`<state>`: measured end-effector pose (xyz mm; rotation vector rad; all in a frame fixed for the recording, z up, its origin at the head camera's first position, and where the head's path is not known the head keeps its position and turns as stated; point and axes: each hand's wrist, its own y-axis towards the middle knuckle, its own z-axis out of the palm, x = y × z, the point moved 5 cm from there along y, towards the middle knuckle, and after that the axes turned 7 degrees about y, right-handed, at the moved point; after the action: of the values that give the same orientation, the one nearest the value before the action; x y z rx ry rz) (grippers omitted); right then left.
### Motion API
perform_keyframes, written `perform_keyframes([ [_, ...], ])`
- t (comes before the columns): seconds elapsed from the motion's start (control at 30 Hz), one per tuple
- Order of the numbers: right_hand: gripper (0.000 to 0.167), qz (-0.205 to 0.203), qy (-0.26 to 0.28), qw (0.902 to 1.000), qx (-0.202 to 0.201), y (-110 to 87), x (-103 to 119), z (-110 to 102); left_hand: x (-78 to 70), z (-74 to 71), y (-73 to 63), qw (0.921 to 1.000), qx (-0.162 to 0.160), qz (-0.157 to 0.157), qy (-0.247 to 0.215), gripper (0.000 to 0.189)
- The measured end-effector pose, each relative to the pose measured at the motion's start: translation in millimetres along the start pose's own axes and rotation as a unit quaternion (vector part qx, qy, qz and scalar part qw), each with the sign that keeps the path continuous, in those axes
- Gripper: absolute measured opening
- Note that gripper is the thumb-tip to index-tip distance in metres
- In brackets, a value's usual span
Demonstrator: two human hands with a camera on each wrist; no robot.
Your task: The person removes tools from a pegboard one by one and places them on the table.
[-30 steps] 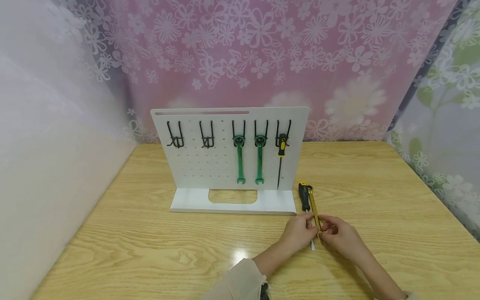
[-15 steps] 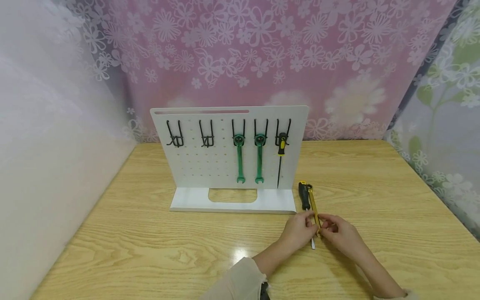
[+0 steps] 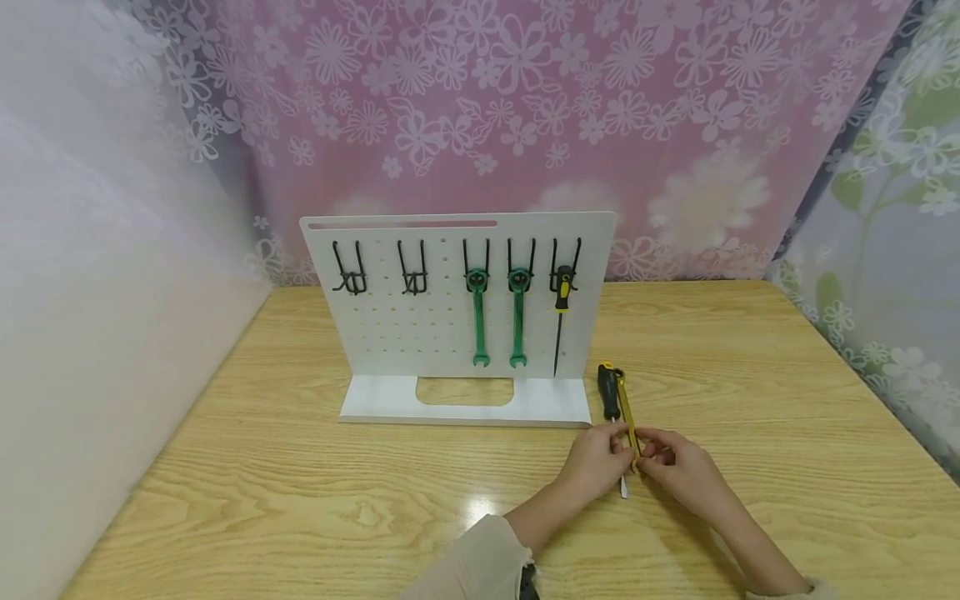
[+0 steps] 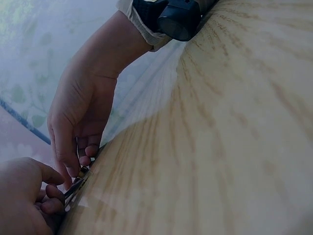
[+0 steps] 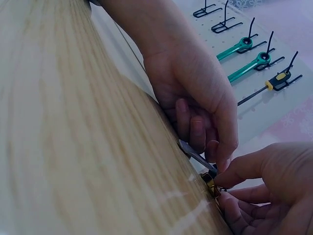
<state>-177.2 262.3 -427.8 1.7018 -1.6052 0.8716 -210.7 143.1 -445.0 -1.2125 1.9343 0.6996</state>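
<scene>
A yellow combination wrench (image 3: 627,408) lies lengthwise between both hands, ring end away from me. My left hand (image 3: 592,460) holds its near part from the left with thumb and fingertips. From the right, thumb and index finger of my right hand (image 3: 686,477) pinch it near the same end; the right wrist view shows the wrench's yellow end (image 5: 212,186) at those fingertips. Close along its left side lies a black-and-yellow screwdriver (image 3: 608,392), handle away from me. Its shaft passes under my left hand, and the flat tip (image 3: 624,490) shows nearer to me.
A white pegboard stand (image 3: 405,333) rises behind and left of the hands, its base corner close to the left hand. Two green wrenches (image 3: 480,325) and a second screwdriver (image 3: 562,292) hang from its black hooks. Wooden tabletop (image 3: 750,375) extends on both sides.
The yellow wrench has turned slightly about its length, its ring end looking narrower and darker. Both hands keep almost the same place; the screwdriver's tip has shifted a little.
</scene>
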Motion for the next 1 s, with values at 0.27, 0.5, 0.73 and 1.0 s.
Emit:
perform_keyframes([
  [0.27,0.039,-0.009,-0.007,0.9999,-0.004,0.3,1.6,-0.2,0.7,-0.1,0.2,1.0,-0.004,0.002,-0.001,0.034],
  [0.5,0.038,-0.015,-0.01,0.9998,-0.003,1.5,1.8,-0.2,1.4,1.1,1.3,1.0,-0.004,0.001,0.004,0.034],
  [0.73,0.037,-0.02,-0.016,0.9997,-0.006,0.2,0.4,2.5,5.4,2.5,0.9,1.0,-0.002,0.005,0.005,0.034],
  [1.0,0.037,-0.014,-0.022,0.9997,-0.003,0.7,2.1,-2.8,3.2,1.4,4.4,1.0,-0.007,0.0,-0.005,0.033],
])
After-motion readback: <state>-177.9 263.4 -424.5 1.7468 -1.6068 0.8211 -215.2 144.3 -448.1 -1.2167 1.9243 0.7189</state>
